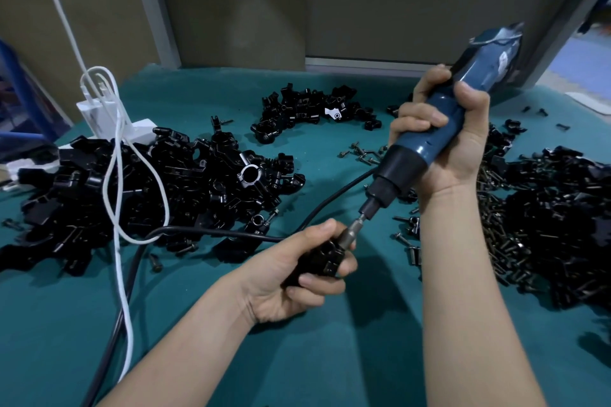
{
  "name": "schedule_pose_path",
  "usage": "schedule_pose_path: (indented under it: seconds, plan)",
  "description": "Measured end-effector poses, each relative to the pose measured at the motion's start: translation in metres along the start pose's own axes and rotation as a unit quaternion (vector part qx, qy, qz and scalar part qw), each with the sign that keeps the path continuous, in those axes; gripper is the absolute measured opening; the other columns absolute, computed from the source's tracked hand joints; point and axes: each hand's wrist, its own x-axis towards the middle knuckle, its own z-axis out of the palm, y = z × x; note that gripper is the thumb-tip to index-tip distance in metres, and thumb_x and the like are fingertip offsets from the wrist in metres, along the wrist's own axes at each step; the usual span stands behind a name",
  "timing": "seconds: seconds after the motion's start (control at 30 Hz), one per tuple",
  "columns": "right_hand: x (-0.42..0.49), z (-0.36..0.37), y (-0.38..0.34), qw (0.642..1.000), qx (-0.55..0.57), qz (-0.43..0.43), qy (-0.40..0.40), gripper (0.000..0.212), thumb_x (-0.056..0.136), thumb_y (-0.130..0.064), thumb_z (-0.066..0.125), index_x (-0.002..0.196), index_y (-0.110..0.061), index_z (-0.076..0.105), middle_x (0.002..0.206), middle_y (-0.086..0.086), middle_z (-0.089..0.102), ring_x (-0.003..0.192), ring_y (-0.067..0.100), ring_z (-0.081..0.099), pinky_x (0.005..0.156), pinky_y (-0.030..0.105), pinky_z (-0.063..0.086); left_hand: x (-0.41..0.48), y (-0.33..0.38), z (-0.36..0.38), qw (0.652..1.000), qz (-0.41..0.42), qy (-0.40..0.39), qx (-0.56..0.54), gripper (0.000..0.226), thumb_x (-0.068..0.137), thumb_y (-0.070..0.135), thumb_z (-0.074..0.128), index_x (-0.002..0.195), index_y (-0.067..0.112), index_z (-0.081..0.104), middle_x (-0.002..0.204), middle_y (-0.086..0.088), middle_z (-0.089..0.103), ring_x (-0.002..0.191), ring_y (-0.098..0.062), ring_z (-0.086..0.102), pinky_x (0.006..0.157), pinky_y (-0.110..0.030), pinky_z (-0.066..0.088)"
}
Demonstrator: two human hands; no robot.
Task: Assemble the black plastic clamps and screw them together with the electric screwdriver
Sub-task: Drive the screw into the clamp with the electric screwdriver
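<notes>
**Entry: screw being driven into one clamp; bulk of parts unsorted**

A black plastic clamp (pixel 322 259) is gripped in the left hand (pixel 297 277), fingers curled round it and thumb pressed along the top, just above the green-covered bench (pixel 297 357). The electric screwdriver (pixel 400 165) is gripped in the right hand (pixel 453 135), fingers wrapped fully round the blue barrel. It is tilted, and its bit (pixel 355 228) is set against the upper end of the clamp. The screw itself is hidden by the bit.

Left of the clamp, a large heap of black clamp parts (pixel 148 192) is noted, crossed by a white cable (pixel 115 175) and a black cable (pixel 215 233). Beyond the clamp, a smaller heap (pixel 314 112) is seen. Right of the clamp, a heap of screws (pixel 515 241) mixed with black parts is spread. A few loose screws (pixel 362 154) lie beyond it, near the screwdriver.

Progress is judged early to middling: one clamp is at the fastening step. Whether any heap holds finished clamps cannot be told. Much appears left.
</notes>
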Motion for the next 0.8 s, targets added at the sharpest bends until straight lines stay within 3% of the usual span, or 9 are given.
schedule_pose_path:
  seconds: [0.17, 0.3, 0.43, 0.53, 0.6, 0.7, 0.8]
  plan:
    - [-0.003, -0.007, 0.001, 0.999, 0.034, 0.016, 0.006, 0.037, 0.063, 0.007, 0.075, 0.091, -0.005, 0.055, 0.084, 0.006, 0.064, 0.045, 0.017, 0.056, 0.05, 0.024, 0.047, -0.002, 0.001, 0.0, 1.0, 0.015, -0.02, -0.001, 0.038, 0.063, 0.03, 0.088, 0.086, 0.014, 0.062, 0.076, -0.002, 0.062, 0.046, -0.001, 0.041, 0.034, -0.006, 0.027]
    - [-0.005, -0.01, -0.008, 0.999, 0.046, 0.02, -0.004, 0.039, 0.068, 0.002, 0.076, 0.096, -0.005, 0.05, 0.08, 0.007, 0.052, 0.047, 0.02, 0.058, 0.05, 0.027, 0.05, -0.003, 0.006, -0.001, 0.997, 0.065, -0.002, -0.037, 0.037, 0.057, 0.021, 0.092, 0.084, 0.011, 0.069, 0.077, -0.007, 0.063, 0.047, -0.005, 0.046, 0.037, -0.01, 0.038]
    - [-0.01, -0.023, -0.016, 1.0, 0.003, 0.026, 0.0, 0.041, 0.072, -0.027, 0.078, 0.093, -0.007, 0.049, 0.072, 0.003, 0.05, 0.053, 0.016, 0.057, 0.054, 0.023, 0.049, -0.003, 0.015, -0.002, 0.984, 0.152, 0.071, -0.056, 0.046, 0.048, 0.007, 0.094, 0.089, 0.007, 0.072, 0.085, -0.015, 0.067, 0.054, -0.012, 0.052, 0.045, -0.016, 0.047]
    - [-0.011, -0.039, -0.016, 0.994, -0.091, 0.011, 0.062, 0.046, 0.069, -0.053, 0.066, 0.085, -0.013, 0.049, 0.066, -0.003, 0.05, 0.059, 0.012, 0.048, 0.058, 0.021, 0.047, -0.003, 0.019, -0.003, 0.973, 0.198, 0.112, -0.026, 0.046, 0.058, 0.001, 0.086, 0.1, 0.005, 0.068, 0.093, -0.017, 0.069, 0.06, -0.014, 0.056, 0.054, -0.02, 0.051]
    - [-0.012, -0.05, -0.011, 0.986, -0.13, 0.016, 0.1, 0.048, 0.069, -0.06, 0.061, 0.082, -0.015, 0.05, 0.064, -0.006, 0.047, 0.056, 0.01, 0.044, 0.054, 0.02, 0.044, -0.003, 0.02, -0.004, 0.969, 0.213, 0.128, -0.013, 0.043, 0.065, 0.0, 0.074, 0.106, 0.006, 0.063, 0.097, -0.016, 0.07, 0.062, -0.015, 0.058, 0.057, -0.021, 0.052]
    - [-0.011, -0.064, 0.0, 0.975, -0.146, 0.038, 0.16, 0.049, 0.073, -0.062, 0.058, 0.085, -0.015, 0.053, 0.063, -0.006, 0.049, 0.053, 0.009, 0.044, 0.049, 0.019, 0.043, -0.003, 0.019, -0.005, 0.966, 0.22, 0.135, 0.0, 0.041, 0.071, -0.006, 0.065, 0.11, 0.006, 0.063, 0.104, -0.018, 0.069, 0.066, -0.016, 0.06, 0.062, -0.023, 0.054]
    - [-0.008, -0.073, 0.011, 0.953, -0.189, 0.031, 0.237, 0.049, 0.077, -0.056, 0.062, 0.101, -0.014, 0.053, 0.066, -0.002, 0.056, 0.049, 0.012, 0.049, 0.047, 0.021, 0.046, -0.003, 0.017, -0.004, 0.964, 0.223, 0.145, 0.004, 0.039, 0.076, -0.006, 0.063, 0.113, 0.006, 0.062, 0.105, -0.02, 0.069, 0.068, -0.017, 0.061, 0.063, -0.024, 0.054]
